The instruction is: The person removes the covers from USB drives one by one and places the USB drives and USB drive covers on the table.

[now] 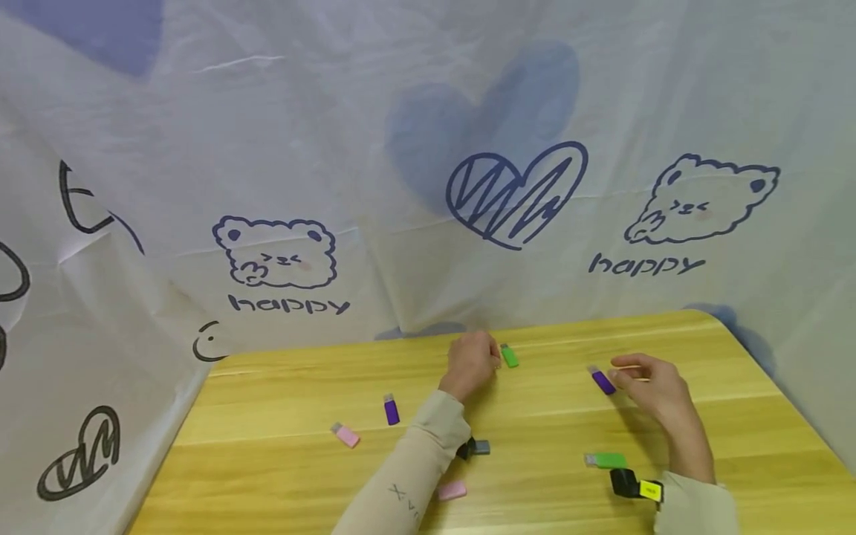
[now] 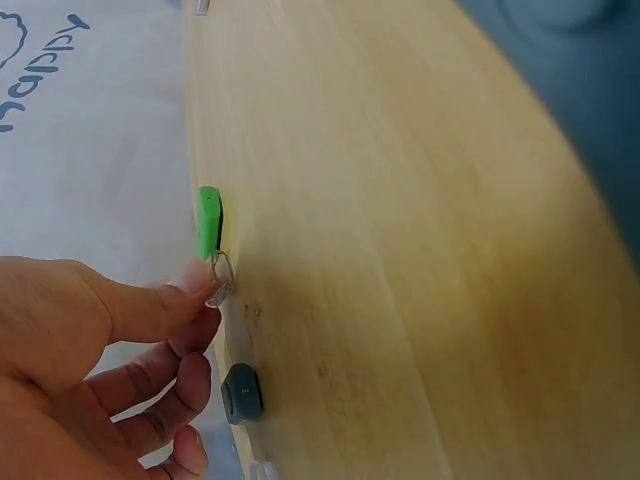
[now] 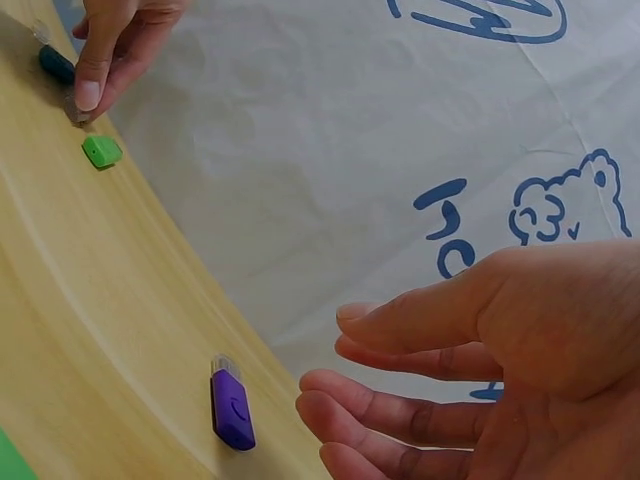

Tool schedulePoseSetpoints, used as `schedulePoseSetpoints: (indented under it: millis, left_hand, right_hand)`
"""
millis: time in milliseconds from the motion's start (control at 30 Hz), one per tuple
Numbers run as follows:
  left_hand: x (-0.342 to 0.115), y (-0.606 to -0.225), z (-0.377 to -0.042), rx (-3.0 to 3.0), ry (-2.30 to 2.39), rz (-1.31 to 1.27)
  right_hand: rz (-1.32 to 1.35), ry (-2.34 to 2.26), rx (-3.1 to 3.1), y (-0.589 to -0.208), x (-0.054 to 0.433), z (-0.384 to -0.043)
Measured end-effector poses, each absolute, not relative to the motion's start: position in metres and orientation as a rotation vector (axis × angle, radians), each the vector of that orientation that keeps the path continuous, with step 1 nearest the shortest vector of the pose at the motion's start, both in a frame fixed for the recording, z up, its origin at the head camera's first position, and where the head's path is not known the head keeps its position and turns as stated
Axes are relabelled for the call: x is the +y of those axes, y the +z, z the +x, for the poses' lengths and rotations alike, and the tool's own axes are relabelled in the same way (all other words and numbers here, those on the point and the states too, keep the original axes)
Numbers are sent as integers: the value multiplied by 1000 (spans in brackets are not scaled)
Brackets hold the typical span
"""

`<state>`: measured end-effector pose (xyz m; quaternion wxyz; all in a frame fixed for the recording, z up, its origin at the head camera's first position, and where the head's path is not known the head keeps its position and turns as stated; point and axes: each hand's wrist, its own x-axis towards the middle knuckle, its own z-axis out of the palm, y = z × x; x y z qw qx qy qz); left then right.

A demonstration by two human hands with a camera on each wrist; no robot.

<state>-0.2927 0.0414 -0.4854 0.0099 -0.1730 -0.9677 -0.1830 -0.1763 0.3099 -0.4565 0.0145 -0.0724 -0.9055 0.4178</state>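
Note:
My left hand (image 1: 471, 364) is at the far edge of the table, beside a green USB stick (image 1: 510, 355). In the left wrist view, its thumb and fingertips pinch the clear cap end of that green USB stick (image 2: 209, 220). A dark USB stick (image 2: 242, 393) lies close under the other fingers; in the head view the hand seems to hide it. My right hand (image 1: 658, 390) hovers at the right with fingers loosely bent and holding nothing. Just left of its fingertips lies a purple USB stick (image 1: 603, 381), seen apart from the hand in the right wrist view (image 3: 232, 408).
Another purple stick (image 1: 391, 410) and a pink one (image 1: 346, 435) lie on the left. A grey stick (image 1: 481, 446) and a pink stick (image 1: 452, 490) are beside the left forearm. Another green stick (image 1: 610, 461) is near the right wrist. A printed cloth (image 1: 401, 282) hangs behind the wooden table (image 1: 267, 461).

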Motion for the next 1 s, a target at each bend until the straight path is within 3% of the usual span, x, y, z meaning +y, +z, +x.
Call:
schedulePoseSetpoints:
  millis: [467, 1000]
  left_hand:
    - [34, -488, -290, -2942, -847, -559]
    - [-10, -477, -259, -2682, -1417, -575]
  right_hand:
    - [-257, 1278, -2838, -458, 307, -179]
    - [-295, 1231, -2796, -460, 298, -179]
